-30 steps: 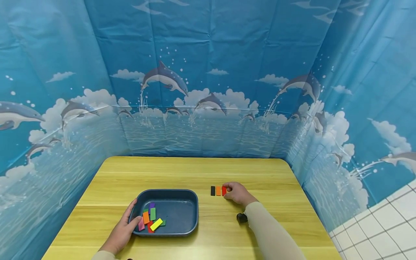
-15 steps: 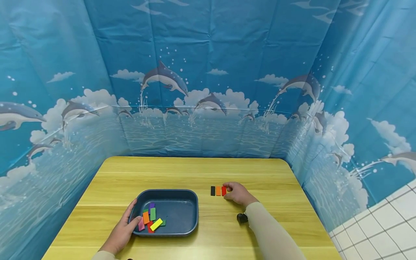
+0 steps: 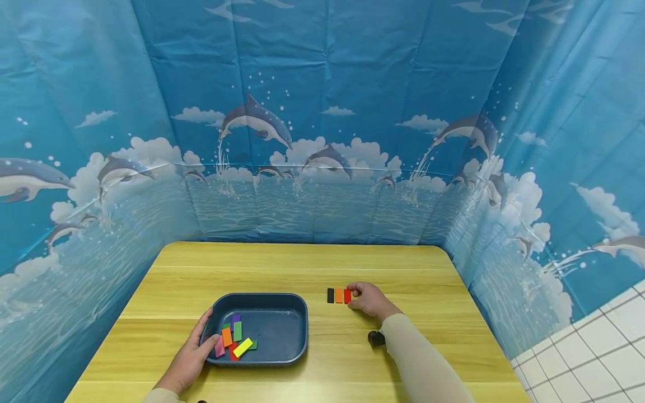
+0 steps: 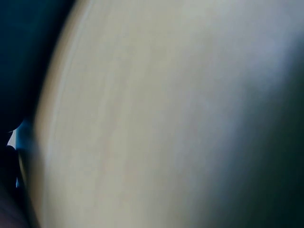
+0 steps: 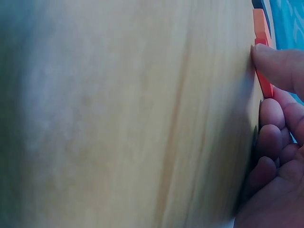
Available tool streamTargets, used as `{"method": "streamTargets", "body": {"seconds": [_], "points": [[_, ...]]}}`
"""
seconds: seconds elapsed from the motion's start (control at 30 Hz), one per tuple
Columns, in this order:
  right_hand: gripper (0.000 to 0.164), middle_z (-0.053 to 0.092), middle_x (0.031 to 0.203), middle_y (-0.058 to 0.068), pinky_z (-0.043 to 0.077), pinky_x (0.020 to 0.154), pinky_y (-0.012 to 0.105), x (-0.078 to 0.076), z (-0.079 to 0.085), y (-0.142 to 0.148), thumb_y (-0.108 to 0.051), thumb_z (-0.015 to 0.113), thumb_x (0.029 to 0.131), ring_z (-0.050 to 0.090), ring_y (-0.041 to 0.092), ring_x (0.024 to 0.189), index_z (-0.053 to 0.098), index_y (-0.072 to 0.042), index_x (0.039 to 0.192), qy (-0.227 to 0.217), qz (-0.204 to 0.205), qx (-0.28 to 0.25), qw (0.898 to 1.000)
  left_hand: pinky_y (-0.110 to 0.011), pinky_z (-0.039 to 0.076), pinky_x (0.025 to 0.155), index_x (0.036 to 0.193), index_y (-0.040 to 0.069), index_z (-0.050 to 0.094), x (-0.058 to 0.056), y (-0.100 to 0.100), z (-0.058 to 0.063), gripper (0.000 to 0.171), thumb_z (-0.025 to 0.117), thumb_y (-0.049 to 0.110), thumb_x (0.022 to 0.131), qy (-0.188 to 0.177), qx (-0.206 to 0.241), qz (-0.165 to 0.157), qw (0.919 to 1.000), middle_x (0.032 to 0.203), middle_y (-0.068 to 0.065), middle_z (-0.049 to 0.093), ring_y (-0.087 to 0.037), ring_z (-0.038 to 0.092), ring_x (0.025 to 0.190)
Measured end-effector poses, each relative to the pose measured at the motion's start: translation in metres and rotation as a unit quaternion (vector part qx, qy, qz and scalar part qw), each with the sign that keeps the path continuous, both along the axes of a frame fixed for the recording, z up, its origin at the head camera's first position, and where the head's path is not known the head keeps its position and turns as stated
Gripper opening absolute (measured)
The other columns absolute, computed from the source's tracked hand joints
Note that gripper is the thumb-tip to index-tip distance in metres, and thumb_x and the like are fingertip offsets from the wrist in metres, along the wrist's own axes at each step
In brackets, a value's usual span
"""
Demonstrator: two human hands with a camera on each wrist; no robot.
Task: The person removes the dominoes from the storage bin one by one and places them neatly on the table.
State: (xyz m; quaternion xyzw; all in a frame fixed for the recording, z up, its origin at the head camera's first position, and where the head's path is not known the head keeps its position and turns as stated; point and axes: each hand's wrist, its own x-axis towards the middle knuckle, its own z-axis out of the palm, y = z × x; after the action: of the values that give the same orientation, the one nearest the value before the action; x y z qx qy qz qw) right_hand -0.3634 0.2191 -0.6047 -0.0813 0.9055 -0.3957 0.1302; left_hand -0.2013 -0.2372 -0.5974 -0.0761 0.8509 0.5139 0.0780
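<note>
My left hand (image 3: pixel 187 358) grips the left side of a dark blue rectangular tray (image 3: pixel 279 333), thumb over the rim. Several coloured blocks lie in its left part, among them a yellow block (image 3: pixel 243 347), an orange block (image 3: pixel 227 337) and a pink block (image 3: pixel 219 347). To the right of the tray, my right hand (image 3: pixel 372 301) pinches a small red block (image 3: pixel 347 296) between thumb and fingers. That red block stands at the right end of a short row, beside an orange block (image 3: pixel 339 295) and a black block (image 3: pixel 330 295). The right wrist view shows the thumb on the red block (image 5: pixel 264 78).
Everything rests on a yellow wood-grain table (image 3: pixel 282 268). A blue dolphin-print curtain (image 3: pixel 312 201) hangs behind the table and along both sides. A small black object (image 3: pixel 375 338) sits at the right wrist. White tiles (image 3: pixel 604 347) show at lower right.
</note>
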Motion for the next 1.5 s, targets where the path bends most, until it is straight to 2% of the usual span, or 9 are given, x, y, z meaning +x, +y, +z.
{"method": "streamTargets", "body": {"seconds": [0.4, 0.6, 0.7, 0.8, 0.9, 1.0, 1.2, 1.37, 1.5], "points": [[0.050, 0.052, 0.095, 0.002, 0.041, 0.074, 0.030, 0.002, 0.004, 0.000, -0.018, 0.075, 0.076, 0.046, 0.019, 0.088, 0.058, -0.015, 0.123, -0.007, 0.001, -0.008, 1.000, -0.068, 0.014, 0.104, 0.140, 0.056, 0.008, 0.001, 0.001, 0.002, 0.062, 0.045, 0.055, 0.091, 0.000, 0.000, 0.002, 1.0000, 0.157, -0.008, 0.006, -0.045, 0.011, 0.140], [0.053, 0.054, 0.095, 0.004, 0.041, 0.065, 0.030, 0.000, 0.006, 0.007, -0.025, 0.072, 0.079, 0.047, 0.018, 0.079, 0.053, -0.014, 0.127, -0.039, -0.024, -0.060, 0.997, -0.068, 0.013, 0.104, 0.140, 0.055, 0.010, 0.000, 0.000, -0.001, 0.061, 0.047, 0.054, 0.091, 0.003, 0.011, 0.002, 0.9999, 0.157, -0.007, 0.006, -0.044, 0.011, 0.140], [0.051, 0.056, 0.093, 0.004, 0.042, 0.058, 0.030, -0.001, 0.014, 0.003, -0.027, 0.068, 0.083, 0.048, 0.018, 0.069, 0.052, -0.013, 0.129, -0.027, -0.044, -0.068, 0.996, -0.068, 0.013, 0.104, 0.141, 0.054, 0.010, 0.001, 0.001, -0.001, 0.062, 0.047, 0.053, 0.091, 0.004, 0.015, 0.001, 0.9999, 0.157, -0.007, 0.006, -0.044, 0.010, 0.140], [0.049, 0.056, 0.093, 0.005, 0.043, 0.056, 0.030, 0.000, 0.028, -0.011, -0.027, 0.066, 0.085, 0.049, 0.019, 0.067, 0.052, -0.014, 0.130, -0.001, -0.048, -0.069, 0.996, -0.068, 0.013, 0.105, 0.141, 0.053, 0.010, 0.001, 0.001, 0.000, 0.063, 0.048, 0.053, 0.091, 0.003, 0.016, 0.001, 0.9999, 0.157, -0.007, 0.006, -0.044, 0.010, 0.140], [0.047, 0.055, 0.096, 0.003, 0.044, 0.057, 0.029, 0.002, 0.047, -0.033, -0.027, 0.065, 0.086, 0.050, 0.019, 0.071, 0.052, -0.017, 0.130, 0.023, -0.025, -0.066, 0.997, -0.068, 0.012, 0.105, 0.141, 0.054, 0.010, 0.001, 0.001, 0.001, 0.063, 0.048, 0.053, 0.091, 0.004, 0.016, 0.003, 0.9999, 0.157, -0.006, 0.006, -0.043, 0.010, 0.140], [0.046, 0.055, 0.102, 0.004, 0.046, 0.058, 0.028, 0.007, 0.066, -0.060, -0.028, 0.065, 0.086, 0.053, 0.018, 0.076, 0.052, -0.019, 0.130, 0.044, 0.016, -0.060, 0.997, -0.068, 0.012, 0.105, 0.140, 0.054, 0.010, 0.001, 0.001, 0.001, 0.063, 0.048, 0.053, 0.091, 0.004, 0.014, 0.004, 0.9999, 0.157, -0.005, 0.006, -0.042, 0.010, 0.141], [0.047, 0.057, 0.107, 0.002, 0.044, 0.052, 0.028, 0.020, 0.092, -0.112, -0.029, 0.064, 0.087, 0.052, 0.015, 0.076, 0.051, -0.021, 0.131, 0.058, 0.099, -0.048, 0.992, -0.068, 0.014, 0.105, 0.141, 0.054, 0.011, -0.001, 0.000, 0.000, 0.063, 0.048, 0.053, 0.090, 0.009, 0.015, 0.004, 0.9998, 0.157, -0.006, 0.007, -0.043, 0.011, 0.140], [0.049, 0.058, 0.104, 0.002, 0.046, 0.057, 0.026, 0.032, 0.100, -0.149, -0.031, 0.067, 0.085, 0.051, 0.013, 0.073, 0.052, -0.021, 0.130, 0.062, 0.143, -0.032, 0.987, -0.067, 0.013, 0.106, 0.140, 0.053, 0.013, -0.002, -0.001, -0.003, 0.062, 0.050, 0.052, 0.090, 0.014, 0.028, 0.003, 0.9995, 0.157, -0.006, 0.008, -0.042, 0.011, 0.141], [0.048, 0.058, 0.104, 0.000, 0.047, 0.057, 0.026, 0.039, 0.097, -0.172, -0.030, 0.067, 0.085, 0.051, 0.012, 0.070, 0.053, -0.023, 0.130, 0.058, 0.169, -0.017, 0.984, -0.067, 0.013, 0.105, 0.140, 0.054, 0.013, -0.003, -0.002, -0.005, 0.062, 0.049, 0.053, 0.090, 0.015, 0.028, 0.003, 0.9995, 0.157, -0.006, 0.008, -0.042, 0.011, 0.140]]}}
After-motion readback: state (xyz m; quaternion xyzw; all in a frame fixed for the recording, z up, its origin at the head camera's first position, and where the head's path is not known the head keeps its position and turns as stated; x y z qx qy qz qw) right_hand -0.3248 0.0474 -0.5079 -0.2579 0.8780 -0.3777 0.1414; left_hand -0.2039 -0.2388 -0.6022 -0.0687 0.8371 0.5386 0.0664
